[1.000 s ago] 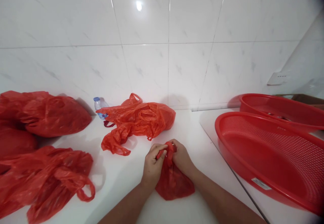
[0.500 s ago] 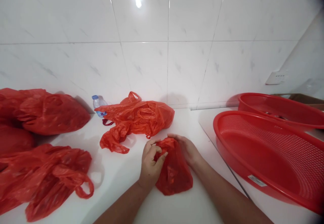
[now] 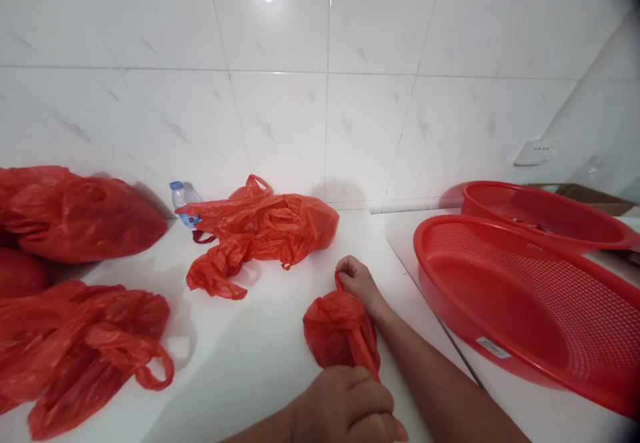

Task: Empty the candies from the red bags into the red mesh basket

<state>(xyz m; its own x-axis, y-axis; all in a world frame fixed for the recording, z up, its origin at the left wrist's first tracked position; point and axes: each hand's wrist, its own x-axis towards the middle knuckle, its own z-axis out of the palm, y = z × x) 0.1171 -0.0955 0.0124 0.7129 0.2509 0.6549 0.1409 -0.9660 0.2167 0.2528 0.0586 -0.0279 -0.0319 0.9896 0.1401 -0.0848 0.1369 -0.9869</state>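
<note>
A small red plastic bag (image 3: 333, 326) is on the white tabletop between my hands. My left hand (image 3: 353, 406), low in the view, is closed on one handle of the bag, which is stretched taut toward me. At the bag's far side, my right hand (image 3: 359, 283) pinches the other handle. What is inside the bag cannot be made out. Just beyond it to the left lies a crumpled heap of red plastic bags (image 3: 280, 226).
Full-looking red bags (image 3: 95, 219) and a looser red bag (image 3: 95, 343) occupy the left. A water bottle (image 3: 181, 196) stands near the tiled wall. On the right are a red perforated basket (image 3: 495, 309), a second red basket (image 3: 500, 196) and a cardboard box (image 3: 590, 196).
My left hand has moved from the bag's top down toward me, drawing one handle out. My right hand has gone from the bag's side to pinching the other handle.
</note>
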